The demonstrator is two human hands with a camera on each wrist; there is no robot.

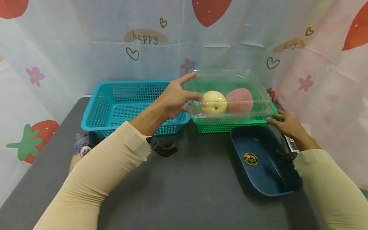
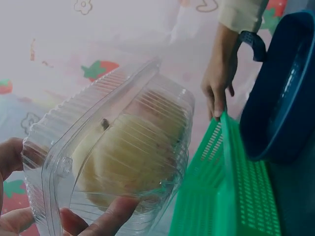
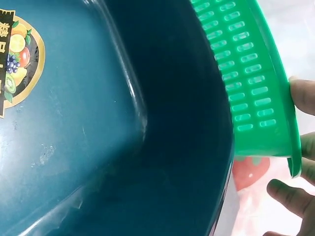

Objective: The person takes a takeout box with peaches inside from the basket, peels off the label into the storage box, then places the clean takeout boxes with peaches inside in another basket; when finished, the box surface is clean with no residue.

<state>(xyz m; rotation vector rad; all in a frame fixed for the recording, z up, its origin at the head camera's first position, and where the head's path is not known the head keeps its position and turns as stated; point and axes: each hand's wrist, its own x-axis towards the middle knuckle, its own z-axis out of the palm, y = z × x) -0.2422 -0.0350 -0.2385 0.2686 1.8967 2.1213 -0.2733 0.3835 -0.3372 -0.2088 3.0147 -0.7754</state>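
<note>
A clear plastic clamshell box is held by its left end in my left hand, above the green basket. Inside the box lie a pale yellow round fruit and a pink peach side by side. In the left wrist view the box appears closed, with thumb and fingers around its end. My right hand pinches the rim at the right corner of the green basket. Its fingers show at the basket's edge in the right wrist view, beside the green wall.
A blue basket stands to the left of the green one. In front of the green basket lies a dark blue tray with a fruit sticker. A patterned cloth item sits at the left, partly behind my sleeve. A printed curtain hangs behind.
</note>
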